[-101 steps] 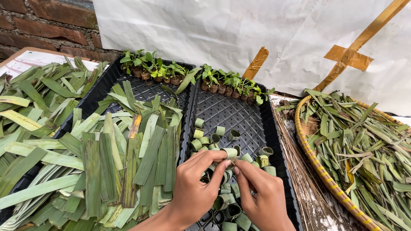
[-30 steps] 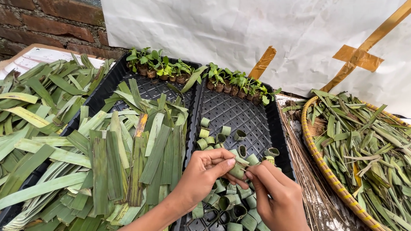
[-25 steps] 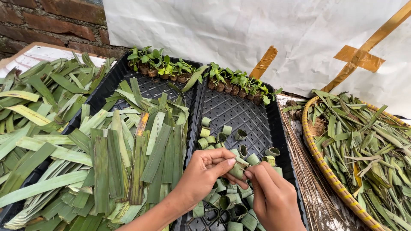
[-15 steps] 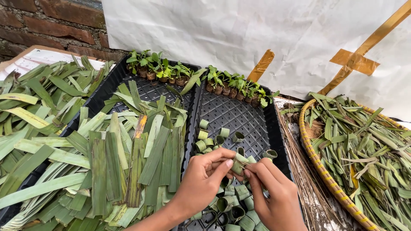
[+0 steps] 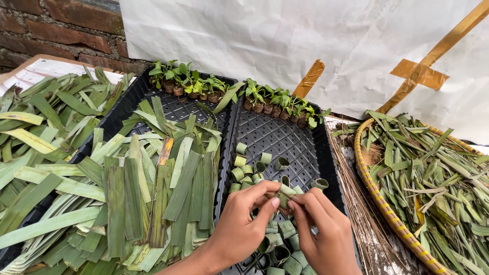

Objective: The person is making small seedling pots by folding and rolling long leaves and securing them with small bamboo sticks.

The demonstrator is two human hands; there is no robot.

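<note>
Black tray (image 5: 305,147), both hands (image 5: 285,231) pinched on half-hidden leaf roll (image 5: 283,192).

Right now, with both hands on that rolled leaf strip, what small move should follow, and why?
Probably set it down with the other leaf rings in the black tray. The left hand and right hand pinch a rolled strip that already looks curled like those beneath it.

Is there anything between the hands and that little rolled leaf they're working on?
Nothing visible. Both the left hand and the right hand already pinch the leaf roll between their fingertips, above the other rolls lying in the black tray.
</note>
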